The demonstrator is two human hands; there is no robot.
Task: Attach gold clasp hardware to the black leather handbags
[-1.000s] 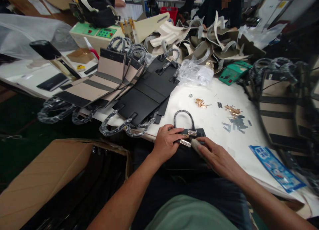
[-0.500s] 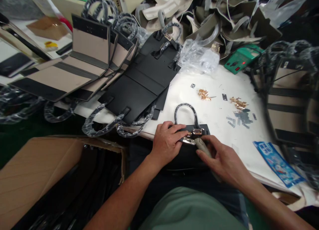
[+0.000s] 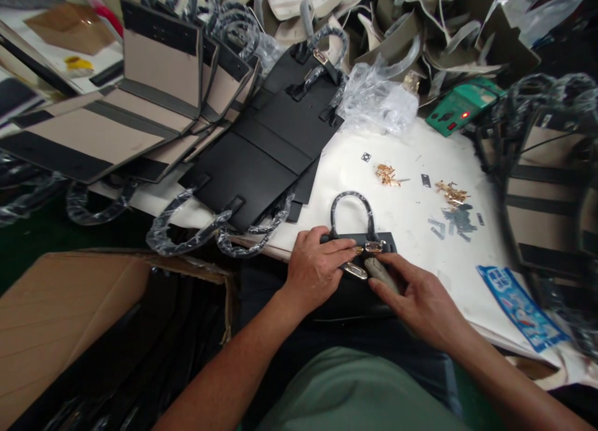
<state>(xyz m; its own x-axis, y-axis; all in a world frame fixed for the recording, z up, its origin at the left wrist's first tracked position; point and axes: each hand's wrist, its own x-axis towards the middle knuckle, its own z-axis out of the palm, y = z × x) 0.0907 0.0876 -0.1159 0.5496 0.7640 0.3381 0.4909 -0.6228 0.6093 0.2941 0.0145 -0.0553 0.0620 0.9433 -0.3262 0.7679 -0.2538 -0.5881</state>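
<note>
A small black handbag (image 3: pixel 339 303) lies at the near table edge, its wrapped loop handle (image 3: pixel 352 195) standing up toward the table's middle. My left hand (image 3: pixel 314 269) grips the bag's top, fingers closed over the strap and shiny metal fittings (image 3: pixel 374 247) below the handle. A loose strap end with an oval metal plate (image 3: pixel 355 271) sticks out by its fingertips. In my right hand (image 3: pixel 418 294) is a grey, rounded tool (image 3: pixel 380 274), held between thumb and fingers against the bag by the fittings. Its far end is hidden, so its exact kind cannot be told.
Flat black bag panels (image 3: pixel 266 151) with plastic-wrapped handles are stacked left. Gold screws (image 3: pixel 387 174) and dark metal plates (image 3: pixel 460 221) lie on the white table (image 3: pixel 397 216). A green box (image 3: pixel 460 110) shows a red light. An open carton (image 3: pixel 70 312) stands lower left.
The view has shifted slightly, so most things sit a bit differently. The oval-plated strap end now tilts more downward, clear of the other fittings. Both hands keep their hold.
</note>
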